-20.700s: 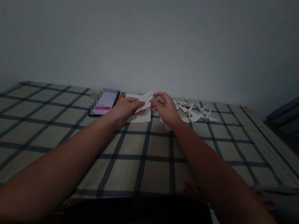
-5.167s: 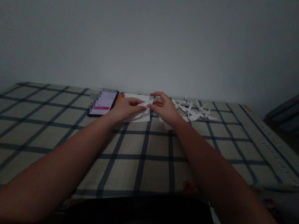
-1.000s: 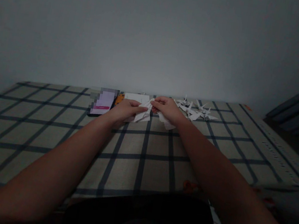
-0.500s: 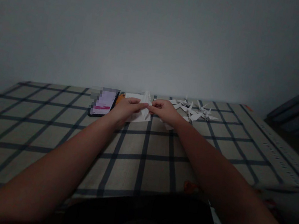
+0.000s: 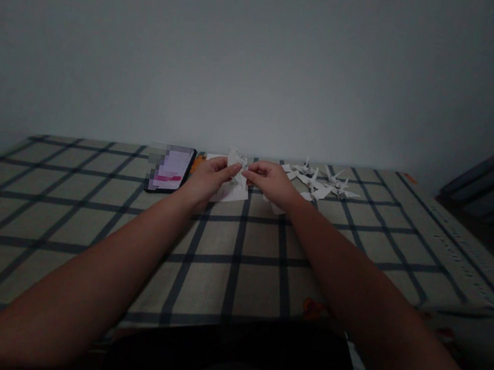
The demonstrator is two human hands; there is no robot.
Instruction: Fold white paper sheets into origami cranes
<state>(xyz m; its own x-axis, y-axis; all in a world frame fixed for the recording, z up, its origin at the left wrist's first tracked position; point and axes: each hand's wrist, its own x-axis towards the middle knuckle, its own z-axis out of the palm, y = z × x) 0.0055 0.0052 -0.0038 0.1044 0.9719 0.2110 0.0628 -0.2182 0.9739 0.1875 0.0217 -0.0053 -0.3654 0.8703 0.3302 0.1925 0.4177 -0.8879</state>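
1 piece of folded white paper [image 5: 234, 158] is at the centre of the frame, held up between the left hand [image 5: 207, 180] and the right hand [image 5: 274, 182]. The left hand pinches it between thumb and fingers; the right hand, its fingertips close together, grips its right edge. Exact folds are too small to tell. Below it, a flat white sheet [image 5: 235, 195] lies on the cloth-covered worktop [image 5: 215, 236], checked in dark lines. Just right of centre, several paper cranes [image 5: 315, 185] lie in a cluster, their points upward. Left of centre, a phone [image 5: 171, 172] rests with its screen lit, partly blurred by pixels.
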